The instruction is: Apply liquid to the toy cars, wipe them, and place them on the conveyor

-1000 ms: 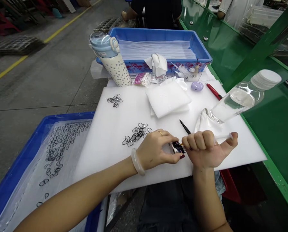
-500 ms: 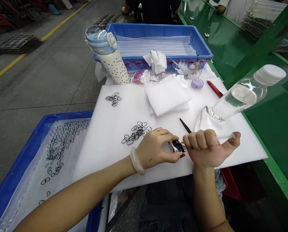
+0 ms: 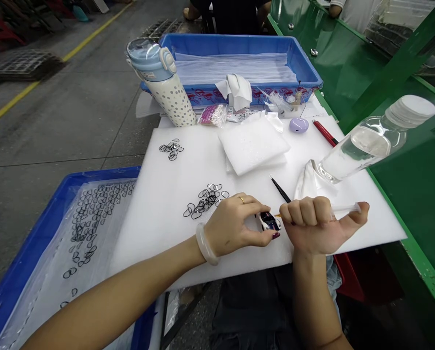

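Note:
My left hand pinches a small white and dark toy car between thumb and fingers, just above the white foam sheet. My right hand is wrapped round a translucent syringe, its thumb against the plunger end. The syringe's orange tip points left at the car, close to its right end; whether they touch I cannot tell. Most of the barrel is hidden by my fingers. Black tweezers lie just beyond my right hand. Left of my left hand is a pile of thin black rings.
A water bottle stands on the right, a dotted tumbler at the back left. Behind folded foam pieces is a blue bin. A blue tray of black rings sits lower left. Green conveyor runs along the right.
My right hand and the syringe have shifted slightly to the right. My left hand stays nearly in place with the toy car. The view has moved a little.

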The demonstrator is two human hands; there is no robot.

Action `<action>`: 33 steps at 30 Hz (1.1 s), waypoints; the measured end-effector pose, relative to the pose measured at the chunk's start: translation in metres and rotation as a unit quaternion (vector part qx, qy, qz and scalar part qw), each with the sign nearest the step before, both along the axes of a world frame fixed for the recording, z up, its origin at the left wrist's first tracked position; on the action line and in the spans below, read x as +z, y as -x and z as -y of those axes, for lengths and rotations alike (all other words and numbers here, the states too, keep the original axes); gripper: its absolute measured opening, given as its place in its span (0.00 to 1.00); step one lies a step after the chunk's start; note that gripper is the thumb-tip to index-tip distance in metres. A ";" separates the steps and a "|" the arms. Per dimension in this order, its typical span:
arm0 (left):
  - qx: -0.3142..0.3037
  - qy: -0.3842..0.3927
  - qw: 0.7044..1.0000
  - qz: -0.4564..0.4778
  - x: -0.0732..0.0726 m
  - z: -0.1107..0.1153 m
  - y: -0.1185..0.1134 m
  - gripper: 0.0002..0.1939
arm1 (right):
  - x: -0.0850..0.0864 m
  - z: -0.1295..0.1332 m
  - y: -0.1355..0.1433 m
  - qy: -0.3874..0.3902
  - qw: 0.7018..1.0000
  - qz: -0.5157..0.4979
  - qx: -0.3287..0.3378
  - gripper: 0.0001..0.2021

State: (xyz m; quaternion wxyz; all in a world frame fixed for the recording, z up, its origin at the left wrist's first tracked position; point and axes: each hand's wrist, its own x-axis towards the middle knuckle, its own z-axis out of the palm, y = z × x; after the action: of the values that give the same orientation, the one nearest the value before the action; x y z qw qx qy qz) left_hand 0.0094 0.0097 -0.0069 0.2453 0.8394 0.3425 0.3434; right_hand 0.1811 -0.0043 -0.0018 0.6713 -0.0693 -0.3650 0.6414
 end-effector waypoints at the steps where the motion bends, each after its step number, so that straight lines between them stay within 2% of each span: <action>1: 0.000 0.000 1.000 0.000 0.000 0.000 0.000 0.19 | 0.000 0.000 0.000 0.002 1.000 0.001 -0.003 0.32; 9: 0.004 0.009 1.000 -0.002 0.000 0.000 0.000 0.18 | 0.001 0.002 0.000 -0.009 1.000 0.005 -0.012 0.31; 20: 0.008 0.015 1.000 -0.014 -0.001 0.001 0.001 0.18 | 0.008 0.008 0.004 -0.027 0.996 0.065 -0.055 0.31; 26: 0.005 0.011 1.000 -0.022 -0.002 0.004 0.000 0.19 | 0.009 0.013 0.009 -0.023 0.989 0.101 -0.109 0.33; 33: 0.006 0.018 1.000 -0.020 -0.002 0.003 0.000 0.16 | 0.015 0.016 0.021 -0.009 0.977 0.144 -0.156 0.37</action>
State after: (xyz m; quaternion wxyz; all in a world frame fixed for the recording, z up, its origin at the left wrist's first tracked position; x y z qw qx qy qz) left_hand 0.0098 0.0064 -0.0088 0.2514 0.8393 0.3588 0.3218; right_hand 0.1597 -0.0198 0.0133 0.7040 -0.2115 -0.4484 0.5086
